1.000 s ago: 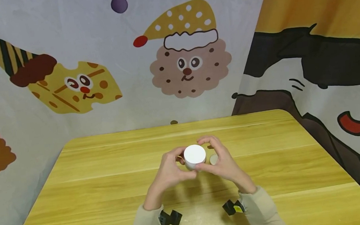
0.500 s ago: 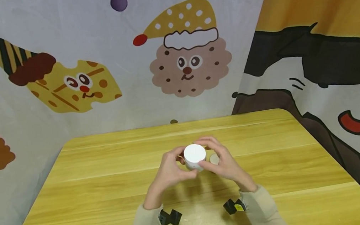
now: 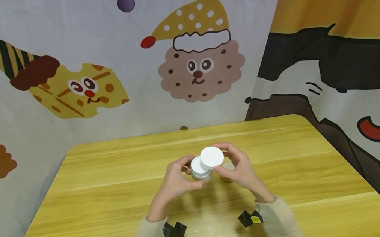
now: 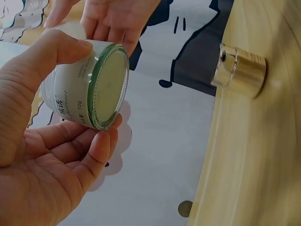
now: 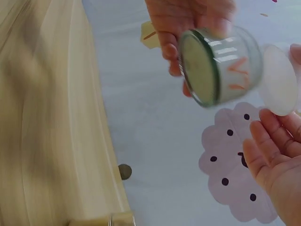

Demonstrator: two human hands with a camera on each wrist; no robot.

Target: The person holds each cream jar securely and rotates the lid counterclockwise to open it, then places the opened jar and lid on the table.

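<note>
Held above the table by my left hand (image 3: 174, 179) is a cream jar (image 3: 200, 175), its thumb on one side and fingers round the other. The jar is clear glass with printed lettering and a green-edged base (image 4: 109, 87) in the left wrist view; orange marks show on its side in the right wrist view. My right hand (image 3: 241, 169) pinches the round white lid (image 3: 212, 157) by its edge. The lid is apart from the jar mouth and partly overlaps it in the head view. White shows inside the jar's top.
A small gold cylindrical container (image 4: 242, 70) stands on the table, partly behind my right hand in the head view. The wooden table (image 3: 115, 200) reaches back to a cartoon-printed cloth wall (image 3: 142, 119). Black wrist cameras (image 3: 175, 230) sit at both sleeves.
The lid, earlier on the jar, is now off it, moved up and right in my right hand. My left hand with the jar has shifted slightly left.
</note>
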